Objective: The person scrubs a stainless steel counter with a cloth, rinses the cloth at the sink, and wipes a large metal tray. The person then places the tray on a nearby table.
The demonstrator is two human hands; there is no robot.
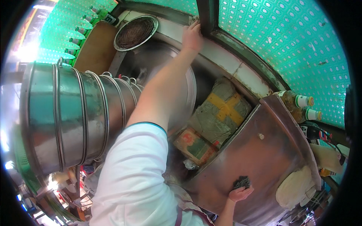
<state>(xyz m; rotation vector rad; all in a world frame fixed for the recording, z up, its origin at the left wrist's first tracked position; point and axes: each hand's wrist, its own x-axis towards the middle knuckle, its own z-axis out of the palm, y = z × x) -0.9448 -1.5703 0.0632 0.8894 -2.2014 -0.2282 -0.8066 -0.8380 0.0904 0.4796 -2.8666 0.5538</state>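
Observation:
My left hand [193, 36] reaches far forward, past the steamer, to the tiled ledge at the foot of the window. Its fingers are closed on a crumpled greyish cloth [194, 20], pressed near the dark window post [208, 17]. Down at the right, my right hand [241, 193] holds a dark grey scouring pad [242, 182] just over the brown metal worktop [254, 161]. Part of the cloth is hidden behind my fingers. Below my outstretched left arm lies a large round metal pan or cooker top [189, 87], partly covered by the arm.
Stacked stainless-steel steamer tiers [68, 113] stand close on the left. A round tray [155, 26] leans behind, beside a brown board [96, 46] and green bottles [75, 41]. A taped bundle [203, 120] and a printed box [195, 145] border the worktop. Capped bottles [297, 103] stand right.

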